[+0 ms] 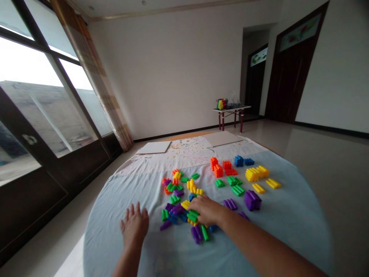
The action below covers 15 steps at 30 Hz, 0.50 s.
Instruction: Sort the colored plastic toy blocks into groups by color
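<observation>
My left hand [134, 224] lies on the light blue tablecloth [112, 204] left of a mixed pile of ridged plastic blocks, fingers spread, holding nothing. Over the right side of that pile my right hand [206, 209] is bent down, its fingers closed at a green block [193, 216]; the fingertips are partly hidden. Around it lie a yellow block [185, 204], a purple block [196, 234], a narrow green block [205, 232] and several blue ones. Further up the pile are orange blocks [167, 189] and more yellow blocks [191, 186].
Right of the pile, blocks sit grouped by colour: orange [218, 170], blue [239, 161], yellow [253, 174], green [238, 190], purple [253, 200]. Two flat boards, a white board [154, 147] and a beige board [223, 139], lie at the far end. A small table [245, 107] stands beyond.
</observation>
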Motion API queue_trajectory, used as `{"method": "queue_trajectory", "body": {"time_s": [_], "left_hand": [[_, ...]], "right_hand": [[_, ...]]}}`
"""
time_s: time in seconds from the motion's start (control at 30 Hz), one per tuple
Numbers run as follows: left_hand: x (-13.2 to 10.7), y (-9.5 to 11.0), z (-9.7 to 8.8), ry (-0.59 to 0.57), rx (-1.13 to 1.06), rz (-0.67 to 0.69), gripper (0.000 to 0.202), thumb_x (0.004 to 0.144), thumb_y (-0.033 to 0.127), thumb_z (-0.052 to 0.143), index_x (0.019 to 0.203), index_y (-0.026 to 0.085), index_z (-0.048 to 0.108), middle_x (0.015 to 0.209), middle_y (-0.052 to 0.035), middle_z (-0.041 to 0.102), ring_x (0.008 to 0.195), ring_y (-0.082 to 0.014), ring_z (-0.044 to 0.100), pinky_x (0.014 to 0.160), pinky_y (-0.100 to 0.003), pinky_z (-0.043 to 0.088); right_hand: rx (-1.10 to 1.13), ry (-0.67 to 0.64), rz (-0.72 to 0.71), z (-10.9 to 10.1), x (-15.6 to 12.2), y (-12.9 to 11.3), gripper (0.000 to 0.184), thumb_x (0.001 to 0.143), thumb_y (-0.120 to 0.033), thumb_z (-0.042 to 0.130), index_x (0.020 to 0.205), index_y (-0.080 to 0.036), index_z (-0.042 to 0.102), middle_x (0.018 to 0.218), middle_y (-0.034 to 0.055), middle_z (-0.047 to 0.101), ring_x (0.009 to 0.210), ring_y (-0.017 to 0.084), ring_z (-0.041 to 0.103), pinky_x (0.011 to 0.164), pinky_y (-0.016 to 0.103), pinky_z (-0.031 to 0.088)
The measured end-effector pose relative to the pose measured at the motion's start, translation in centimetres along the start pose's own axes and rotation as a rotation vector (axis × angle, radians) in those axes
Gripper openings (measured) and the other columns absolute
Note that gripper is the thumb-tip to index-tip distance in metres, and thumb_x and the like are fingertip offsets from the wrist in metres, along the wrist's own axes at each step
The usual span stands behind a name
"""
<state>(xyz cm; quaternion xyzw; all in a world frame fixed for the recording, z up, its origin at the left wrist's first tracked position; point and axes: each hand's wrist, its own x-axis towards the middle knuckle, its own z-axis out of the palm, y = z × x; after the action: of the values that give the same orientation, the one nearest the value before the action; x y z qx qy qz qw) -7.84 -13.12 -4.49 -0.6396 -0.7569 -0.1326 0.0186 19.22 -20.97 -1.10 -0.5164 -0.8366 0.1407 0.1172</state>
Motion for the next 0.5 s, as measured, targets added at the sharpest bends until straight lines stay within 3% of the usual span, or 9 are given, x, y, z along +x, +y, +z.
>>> {"method": "queue_trajectory", "body": {"time_s": [0.07,0.17,0.3,0.43,0.5], "left_hand": [[-0.7,2.0,0.7,-0.074,-0.01,0.05,0.057,0.09,0.035,0.016,0.137,0.011,0.038,0.145,-0.0133,0.034,0.134,-0.0269,0.025,0.107,-0.048,0.022],[-1.6,2.8,1.5,-0.121,-0.014,0.064,0.055,0.09,0.036,0.017,0.133,0.016,0.044,0.143,-0.0094,0.038,0.133,-0.0249,0.028,0.107,-0.047,0.022],[-2.1,1.9,2.1,-0.128,0.02,0.079,0.054,0.091,0.036,0.015,0.133,0.019,0.044,0.144,-0.0055,0.037,0.135,-0.0212,0.025,0.11,-0.043,0.017],[-1.6,0.4,3.5,-0.102,0.061,0.134,0.054,0.09,0.031,0.015,0.133,0.019,0.045,0.144,-0.0043,0.037,0.135,-0.0196,0.025,0.11,-0.043,0.017],[-0.9,-0.4,4.6,-0.046,0.052,0.224,0.052,0.087,0.027,0.019,0.129,0.021,0.049,0.142,-0.0016,0.04,0.134,-0.018,0.027,0.109,-0.041,0.02]], "right_hand": [[-0.033,-0.003,0.01,-0.1,0.1,-0.2,0.037,0.072,-0.016,0.059,0.109,-0.019,0.064,0.106,0.0105,0.063,0.103,0.026,0.054,0.092,0.036,0.037],[-0.05,0.011,0.039,-0.2,0.1,-0.4,0.039,0.07,-0.027,0.066,0.107,-0.018,0.065,0.102,0.0124,0.061,0.103,0.028,0.054,0.092,0.039,0.038],[-0.037,0.122,0.04,0.0,-0.2,-0.6,0.041,0.069,-0.034,0.067,0.106,-0.016,0.064,0.1,0.0119,0.059,0.102,0.026,0.053,0.093,0.037,0.038],[-0.1,0.064,0.008,0.2,-0.6,-0.6,0.039,0.067,-0.037,0.068,0.099,-0.015,0.066,0.095,0.0114,0.06,0.097,0.028,0.053,0.09,0.04,0.04],[-0.091,0.082,0.0,-0.4,-0.9,-0.2,0.042,0.067,-0.039,0.068,0.101,-0.015,0.065,0.095,0.0109,0.059,0.096,0.028,0.054,0.09,0.041,0.041]]}}
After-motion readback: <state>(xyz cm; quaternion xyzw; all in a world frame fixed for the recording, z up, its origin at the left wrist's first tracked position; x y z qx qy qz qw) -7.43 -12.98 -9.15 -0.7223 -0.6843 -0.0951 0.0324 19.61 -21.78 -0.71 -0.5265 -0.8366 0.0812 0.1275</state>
